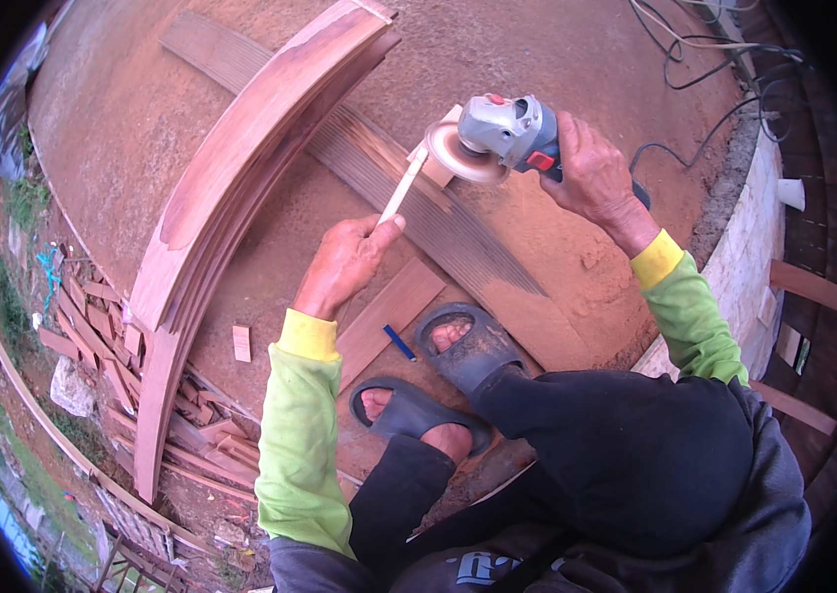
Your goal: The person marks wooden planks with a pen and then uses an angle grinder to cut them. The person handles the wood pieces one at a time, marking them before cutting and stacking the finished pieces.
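Note:
My right hand [594, 170] is wrapped round the dark body of an angle grinder [515, 133] with a grey metal head and red buttons. Its round disc [460, 156] meets the tip of a thin pale wood strip [404, 186], or sits just beside it; I cannot tell which. The strip's lower end is pinched between the thumb and fingers of my left hand [344, 259]. Behind the disc, a small pale wood block [435, 163] lies on a long grooved plank [389, 183], partly hidden by the disc.
Stacked curved wooden beams [231, 168] arch along the left. A blue marker-like stick [399, 343] lies near my sandals [468, 346], beside a flat board [389, 316]. Wood offcuts [97, 331] pile up at far left. Black cables [695, 153] run at upper right, near a low wall [735, 267].

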Motion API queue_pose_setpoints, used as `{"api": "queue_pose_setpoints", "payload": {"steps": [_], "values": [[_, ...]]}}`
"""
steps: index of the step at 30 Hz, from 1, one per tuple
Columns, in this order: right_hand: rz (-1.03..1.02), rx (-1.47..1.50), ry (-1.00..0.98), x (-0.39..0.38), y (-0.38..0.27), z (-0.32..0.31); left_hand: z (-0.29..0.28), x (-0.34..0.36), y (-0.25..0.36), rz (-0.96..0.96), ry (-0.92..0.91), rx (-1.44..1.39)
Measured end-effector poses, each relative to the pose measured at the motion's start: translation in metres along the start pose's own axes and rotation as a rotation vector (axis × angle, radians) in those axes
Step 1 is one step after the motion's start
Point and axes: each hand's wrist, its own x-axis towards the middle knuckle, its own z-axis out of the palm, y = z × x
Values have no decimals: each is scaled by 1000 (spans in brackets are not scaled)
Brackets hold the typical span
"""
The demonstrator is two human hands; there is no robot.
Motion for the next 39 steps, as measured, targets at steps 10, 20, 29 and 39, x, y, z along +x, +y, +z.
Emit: {"api": "queue_pose_setpoints", "payload": {"steps": [10,20,29,39], "values": [[105,50,-32,-2,3,3,2,-5,-10,261,310,265],[144,65,18,-9,8,5,6,-7,-29,345,543,392],[153,76,-1,-11,10,4,13,-5,-35,383,685,420],[143,165,7,-14,1,-2,20,0,-32,407,668,443]]}}
